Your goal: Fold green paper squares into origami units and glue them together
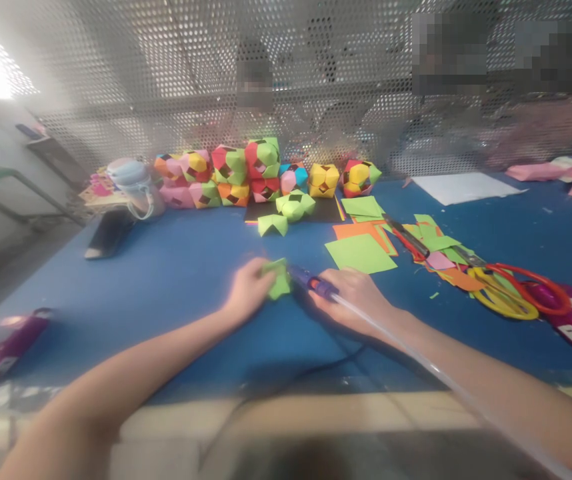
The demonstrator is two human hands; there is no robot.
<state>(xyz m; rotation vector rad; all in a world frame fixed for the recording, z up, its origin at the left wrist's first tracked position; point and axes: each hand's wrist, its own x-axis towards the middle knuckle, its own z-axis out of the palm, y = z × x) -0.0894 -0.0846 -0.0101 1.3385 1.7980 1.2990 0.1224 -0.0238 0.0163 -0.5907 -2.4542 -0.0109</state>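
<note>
My left hand [250, 291] pinches a small folded green paper piece [279, 280] above the blue table [176, 300]. My right hand [356, 300] is closed round a purple glue gun [316, 283], its tip pointing left at the green piece; whether they touch is blurred. A clear glue stick [396, 343] runs back from the gun along my right forearm. Just beyond my hands sit a folded green piece [273, 225] and a joined green paper shape [295, 205]. To the right of them lies a green paper square [361, 253].
Paper balls [265, 160] are stacked along the metal mesh [166, 67]. A cup [136, 187] and a phone [109, 233] stand or lie left. Right are a cutter [409, 239], scissors [503, 300] and paper scraps. A purple case [16, 343] lies far left. People are blurred behind the mesh.
</note>
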